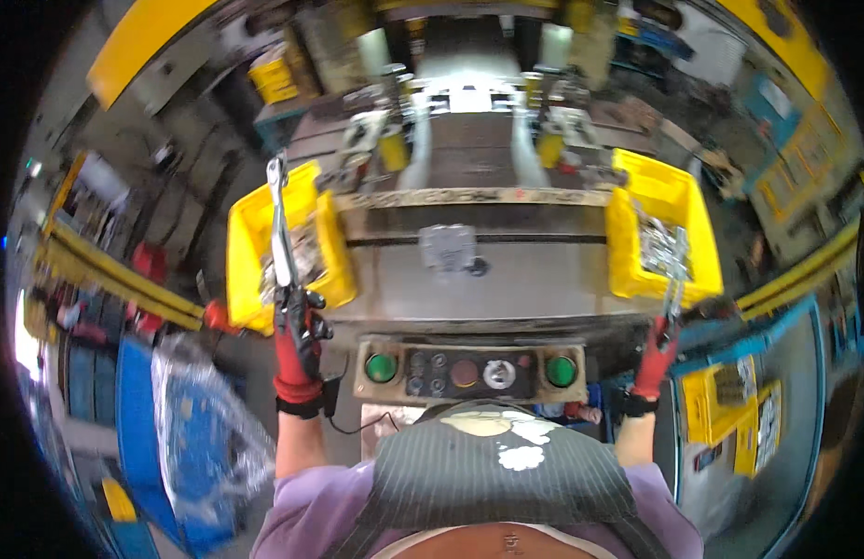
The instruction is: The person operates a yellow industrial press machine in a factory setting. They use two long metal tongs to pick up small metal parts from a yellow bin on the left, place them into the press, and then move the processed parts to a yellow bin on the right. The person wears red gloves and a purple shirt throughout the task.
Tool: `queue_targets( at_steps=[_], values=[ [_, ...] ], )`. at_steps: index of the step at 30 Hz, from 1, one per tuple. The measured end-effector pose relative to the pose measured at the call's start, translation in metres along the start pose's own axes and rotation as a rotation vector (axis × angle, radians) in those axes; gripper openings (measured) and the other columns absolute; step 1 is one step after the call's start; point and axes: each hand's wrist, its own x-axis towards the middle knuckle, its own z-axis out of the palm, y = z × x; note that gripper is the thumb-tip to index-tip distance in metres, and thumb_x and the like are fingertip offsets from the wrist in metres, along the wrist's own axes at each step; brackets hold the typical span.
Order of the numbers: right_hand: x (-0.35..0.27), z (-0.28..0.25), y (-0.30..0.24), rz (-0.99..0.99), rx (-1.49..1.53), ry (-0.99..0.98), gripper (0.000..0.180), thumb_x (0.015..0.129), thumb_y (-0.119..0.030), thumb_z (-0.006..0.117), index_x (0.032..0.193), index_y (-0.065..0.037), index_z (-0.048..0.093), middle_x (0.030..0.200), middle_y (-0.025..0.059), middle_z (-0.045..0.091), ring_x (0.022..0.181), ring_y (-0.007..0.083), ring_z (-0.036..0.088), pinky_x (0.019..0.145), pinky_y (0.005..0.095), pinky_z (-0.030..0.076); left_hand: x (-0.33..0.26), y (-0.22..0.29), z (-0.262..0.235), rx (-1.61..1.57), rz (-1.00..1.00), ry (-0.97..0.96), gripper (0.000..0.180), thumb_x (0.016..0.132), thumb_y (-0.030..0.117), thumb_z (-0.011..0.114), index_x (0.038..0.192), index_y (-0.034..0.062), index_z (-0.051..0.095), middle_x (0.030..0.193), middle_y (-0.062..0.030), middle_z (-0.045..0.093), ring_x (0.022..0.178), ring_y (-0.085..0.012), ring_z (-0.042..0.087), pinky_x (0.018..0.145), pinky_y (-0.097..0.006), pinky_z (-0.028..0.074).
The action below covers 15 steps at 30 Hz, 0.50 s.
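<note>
My left hand (pixel 300 335), in a red glove with dark fingers, is closed around a long shiny metal tool (pixel 280 228). The tool stands nearly upright in the picture, its small rounded head at the far end; its exact kind is unclear. It crosses in front of the left yellow bin (pixel 332 247), which holds metal pieces. My right hand (pixel 658 349), gloved alike, is at the near edge of the right yellow bin (pixel 698 219). Its fingers grip a slender metal piece (pixel 672 296) reaching toward shiny metal parts (pixel 662 244) in that bin.
Between the bins lies a press's metal bed (pixel 525 279) with a pale block (pixel 448 248) on it. A control panel (pixel 469 370) with two green buttons stands before me. Plastic sheeting (pixel 204 429) covers a blue surface at left; more yellow bins (pixel 707 405) sit at right.
</note>
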Motion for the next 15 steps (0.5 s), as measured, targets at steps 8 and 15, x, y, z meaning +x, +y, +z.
queue_targets(
  at_steps=[8, 15],
  values=[
    [-0.027, 0.078, -0.071, 0.001, 0.138, -0.276, 0.033, 0.080, -0.006, 0.061, 0.110, 0.002, 0.049, 0.093, 0.0049, 0.057, 0.084, 0.0092, 0.050, 0.078, 0.0232, 0.040, -0.023, -0.072, -0.113, 0.035, -0.279, 0.225, 0.033, 0.091, 0.025, 0.045, 0.122, 0.0134, 0.042, 0.073, -0.0002, 0.051, 0.050, -0.0074, 0.045, 0.042, -0.021, 0.040],
    [-0.069, 0.119, -0.141, -0.185, -0.052, -0.752, 0.043, 0.072, -0.008, 0.063, 0.114, -0.004, 0.050, 0.086, 0.0086, 0.059, 0.074, 0.0149, 0.057, 0.065, 0.0268, 0.046, -0.019, -0.023, -0.064, 0.017, -0.231, 0.210, 0.025, 0.090, 0.025, 0.047, 0.111, 0.0122, 0.046, 0.071, 0.0036, 0.049, 0.051, -0.0055, 0.046, 0.040, -0.018, 0.039]
  ],
)
